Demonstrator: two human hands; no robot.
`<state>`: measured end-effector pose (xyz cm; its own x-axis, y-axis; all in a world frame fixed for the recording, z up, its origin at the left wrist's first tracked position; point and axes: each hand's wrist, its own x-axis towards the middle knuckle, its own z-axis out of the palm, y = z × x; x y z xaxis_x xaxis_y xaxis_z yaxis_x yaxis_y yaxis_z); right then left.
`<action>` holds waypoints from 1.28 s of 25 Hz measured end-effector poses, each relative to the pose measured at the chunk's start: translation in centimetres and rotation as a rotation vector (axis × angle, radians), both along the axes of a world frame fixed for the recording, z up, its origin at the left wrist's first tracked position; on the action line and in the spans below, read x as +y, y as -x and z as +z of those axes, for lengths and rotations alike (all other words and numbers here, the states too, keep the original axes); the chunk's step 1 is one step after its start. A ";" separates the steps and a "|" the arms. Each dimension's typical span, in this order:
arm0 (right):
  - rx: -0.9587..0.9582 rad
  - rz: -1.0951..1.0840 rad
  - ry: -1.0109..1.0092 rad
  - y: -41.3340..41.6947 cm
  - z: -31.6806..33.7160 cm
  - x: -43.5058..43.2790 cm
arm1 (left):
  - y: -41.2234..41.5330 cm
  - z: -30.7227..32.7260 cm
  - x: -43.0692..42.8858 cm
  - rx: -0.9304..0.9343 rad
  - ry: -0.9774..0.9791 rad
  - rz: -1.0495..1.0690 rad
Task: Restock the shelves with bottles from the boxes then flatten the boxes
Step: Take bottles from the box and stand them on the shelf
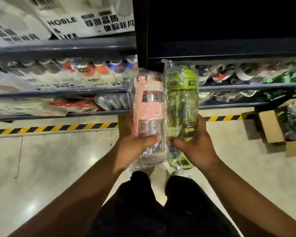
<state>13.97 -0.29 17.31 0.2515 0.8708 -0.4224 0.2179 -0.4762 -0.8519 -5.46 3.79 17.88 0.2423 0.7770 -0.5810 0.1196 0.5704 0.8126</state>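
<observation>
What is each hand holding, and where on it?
The left hand grips the pink bottle around its lower body; the right hand grips the green bottle likewise. Both bottles are in clear wrappers.

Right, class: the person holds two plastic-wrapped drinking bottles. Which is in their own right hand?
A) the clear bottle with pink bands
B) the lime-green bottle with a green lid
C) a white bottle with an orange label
B: the right hand grips the lime-green bottle with a green lid, while the left hand holds the clear bottle with pink bands.
</observation>
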 end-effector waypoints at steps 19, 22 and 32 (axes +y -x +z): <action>-0.103 0.147 -0.559 -16.3 24.1 2.2 | -14.4 24.6 0.1 -0.067 -0.534 0.109; -0.118 0.149 -0.604 -16.1 26.1 5.6 | -14.1 27.0 3.4 -0.002 -0.608 0.111; -0.116 0.005 -0.625 -12.9 26.7 16.7 | -12.3 27.0 17.4 0.048 -0.709 0.193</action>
